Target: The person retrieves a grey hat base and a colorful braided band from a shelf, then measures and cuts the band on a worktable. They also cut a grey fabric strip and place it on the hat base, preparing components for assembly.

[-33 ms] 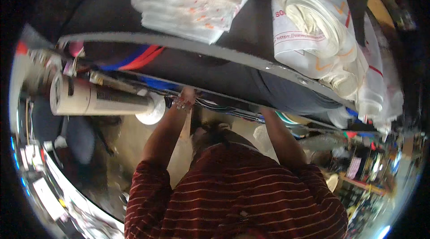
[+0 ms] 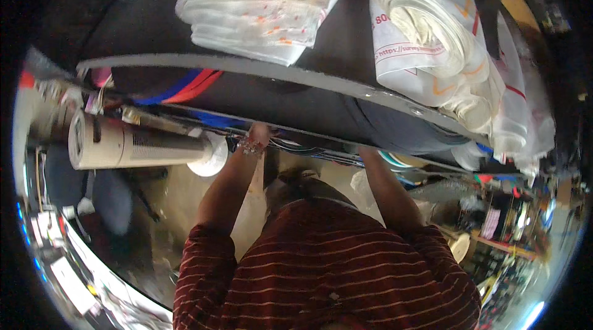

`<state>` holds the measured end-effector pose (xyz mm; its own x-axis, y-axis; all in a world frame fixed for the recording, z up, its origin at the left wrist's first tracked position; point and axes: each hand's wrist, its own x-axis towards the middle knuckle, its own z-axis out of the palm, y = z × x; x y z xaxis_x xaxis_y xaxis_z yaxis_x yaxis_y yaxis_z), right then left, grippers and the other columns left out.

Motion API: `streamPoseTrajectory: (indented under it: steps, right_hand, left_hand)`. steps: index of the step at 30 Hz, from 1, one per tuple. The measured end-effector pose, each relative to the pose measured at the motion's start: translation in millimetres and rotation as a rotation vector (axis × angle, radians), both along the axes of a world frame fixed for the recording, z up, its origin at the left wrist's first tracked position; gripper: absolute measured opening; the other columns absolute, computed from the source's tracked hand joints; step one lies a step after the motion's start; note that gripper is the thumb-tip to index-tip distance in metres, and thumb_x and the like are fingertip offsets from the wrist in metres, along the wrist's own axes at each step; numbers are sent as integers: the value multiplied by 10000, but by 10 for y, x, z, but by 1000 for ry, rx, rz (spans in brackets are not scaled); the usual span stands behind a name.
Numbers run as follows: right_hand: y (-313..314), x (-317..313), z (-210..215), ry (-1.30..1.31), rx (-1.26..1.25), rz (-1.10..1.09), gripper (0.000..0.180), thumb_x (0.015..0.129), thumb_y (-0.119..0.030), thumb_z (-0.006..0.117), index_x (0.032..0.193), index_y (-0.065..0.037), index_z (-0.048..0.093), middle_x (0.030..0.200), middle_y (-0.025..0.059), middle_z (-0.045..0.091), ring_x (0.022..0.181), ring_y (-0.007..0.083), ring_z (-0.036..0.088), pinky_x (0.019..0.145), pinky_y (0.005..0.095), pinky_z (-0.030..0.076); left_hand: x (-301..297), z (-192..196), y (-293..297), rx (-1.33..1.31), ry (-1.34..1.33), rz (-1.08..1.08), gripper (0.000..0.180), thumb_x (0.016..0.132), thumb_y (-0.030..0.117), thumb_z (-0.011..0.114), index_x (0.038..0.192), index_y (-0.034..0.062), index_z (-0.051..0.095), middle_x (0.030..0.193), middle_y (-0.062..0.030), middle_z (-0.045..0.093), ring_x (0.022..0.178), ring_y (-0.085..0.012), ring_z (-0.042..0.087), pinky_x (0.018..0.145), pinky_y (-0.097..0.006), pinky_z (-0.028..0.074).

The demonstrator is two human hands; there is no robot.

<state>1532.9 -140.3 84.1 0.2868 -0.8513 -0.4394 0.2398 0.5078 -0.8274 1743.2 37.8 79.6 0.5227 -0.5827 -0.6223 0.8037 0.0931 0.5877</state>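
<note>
My left hand point(image 2: 260, 135), with a beaded bracelet at the wrist, reaches to the edge of a dark lower shelf point(image 2: 302, 135); its fingers are out of sight past that edge. Farther right, my right hand point(image 2: 369, 153) reaches to the same shelf, and its fingers are hidden too. What either hand holds, if anything, does not show. Above them runs a black upper shelf point(image 2: 343, 33) with a grey front edge. On it lie a stack of folded white plastic sheets point(image 2: 253, 18) with orange and red print and a thick white roll point(image 2: 426, 27).
A beige tower fan point(image 2: 133, 141) with a white round base point(image 2: 213, 156) stands left of my left arm. Blue and red bands point(image 2: 191, 86) show under the upper shelf. Dark cables point(image 2: 309, 149) run behind the lower edge. A cluttered white desk point(image 2: 71, 280) lies at far left.
The view has shifted very slightly. Both hands stay at the lower shelf edge.
</note>
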Motion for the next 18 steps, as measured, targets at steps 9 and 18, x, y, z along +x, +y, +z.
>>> streamPoseTrajectory:
  steps: [9,18]
  right_hand:
    - [242,374,114,9,-22,-83,513,873,-317,612,1239,-13,421,1150,119,537,966,231,575,725,370,521]
    - [1220,-957,545,195,-12,104,639,844,-348,653,1280,24,371,1158,139,527,958,230,580,705,348,526]
  left_hand:
    - [86,-236,235,38,65,-143,488,893,398,471,1247,64,439,1199,-102,493,1019,-302,495,844,-556,432]
    - [161,-217,282,47,-20,-212,330,921,336,419,1080,49,459,1071,-121,481,945,-298,507,871,-624,408]
